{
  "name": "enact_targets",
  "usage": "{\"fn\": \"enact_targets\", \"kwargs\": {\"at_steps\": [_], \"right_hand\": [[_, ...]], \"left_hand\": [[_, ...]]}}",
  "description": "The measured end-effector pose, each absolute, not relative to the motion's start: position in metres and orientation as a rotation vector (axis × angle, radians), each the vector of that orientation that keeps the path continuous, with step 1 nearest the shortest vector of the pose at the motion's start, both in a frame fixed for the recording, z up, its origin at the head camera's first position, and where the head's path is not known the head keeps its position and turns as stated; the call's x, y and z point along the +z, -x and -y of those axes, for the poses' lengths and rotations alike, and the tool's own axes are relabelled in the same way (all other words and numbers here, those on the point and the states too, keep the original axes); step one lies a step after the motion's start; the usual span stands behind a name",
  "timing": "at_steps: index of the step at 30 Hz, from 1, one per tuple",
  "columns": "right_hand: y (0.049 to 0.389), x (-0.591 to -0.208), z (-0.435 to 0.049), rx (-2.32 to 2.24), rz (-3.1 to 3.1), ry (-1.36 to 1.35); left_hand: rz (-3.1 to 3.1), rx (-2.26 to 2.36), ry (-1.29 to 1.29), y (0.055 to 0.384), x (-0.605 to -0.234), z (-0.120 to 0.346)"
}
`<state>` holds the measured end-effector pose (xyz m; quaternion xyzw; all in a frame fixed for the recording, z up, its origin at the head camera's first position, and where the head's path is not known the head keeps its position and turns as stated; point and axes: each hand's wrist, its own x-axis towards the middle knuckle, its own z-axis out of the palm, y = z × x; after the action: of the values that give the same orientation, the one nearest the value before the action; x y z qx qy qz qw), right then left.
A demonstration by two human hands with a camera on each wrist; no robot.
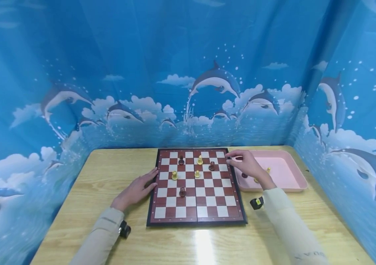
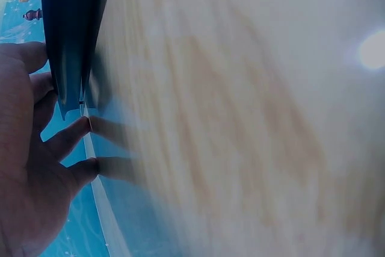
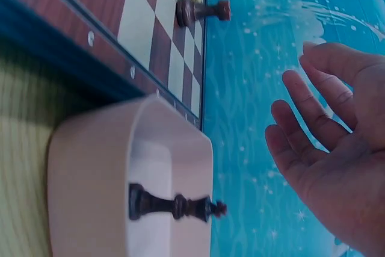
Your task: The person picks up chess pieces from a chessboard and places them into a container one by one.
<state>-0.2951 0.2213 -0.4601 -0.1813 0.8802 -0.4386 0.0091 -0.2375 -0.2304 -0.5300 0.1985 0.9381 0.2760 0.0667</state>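
Observation:
A brown-and-white chessboard (image 1: 209,201) with a dark border lies on the table, light and dark pieces standing on it. At its left edge my left hand (image 1: 136,189) touches the rim with spread fingers. My right hand (image 1: 245,163) hovers by the board's right edge, over the near side of a pink tray (image 1: 288,171). Its fingers (image 3: 304,97) are loosely extended and nothing shows between them in the right wrist view. A dark king (image 3: 159,204) stands inside the tray. On the board are a dark rook (image 1: 211,166) and a light rook (image 1: 174,175).
Other pieces on the board include a light bishop (image 1: 200,160), a light pawn (image 1: 197,174), a dark pawn (image 1: 181,161) and a dark piece (image 1: 182,192). Light pieces (image 1: 268,170) also sit in the tray. A dolphin-print curtain (image 1: 161,73) encloses the wooden table (image 1: 115,165).

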Motion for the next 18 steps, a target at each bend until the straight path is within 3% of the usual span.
{"fn": "enact_targets", "kwargs": {"at_steps": [18], "right_hand": [[0.307, -0.477, -0.191, -1.321, -2.645, 0.56]], "left_hand": [[-2.812, 0.831, -0.569, 0.237, -0.529, 0.231]]}}
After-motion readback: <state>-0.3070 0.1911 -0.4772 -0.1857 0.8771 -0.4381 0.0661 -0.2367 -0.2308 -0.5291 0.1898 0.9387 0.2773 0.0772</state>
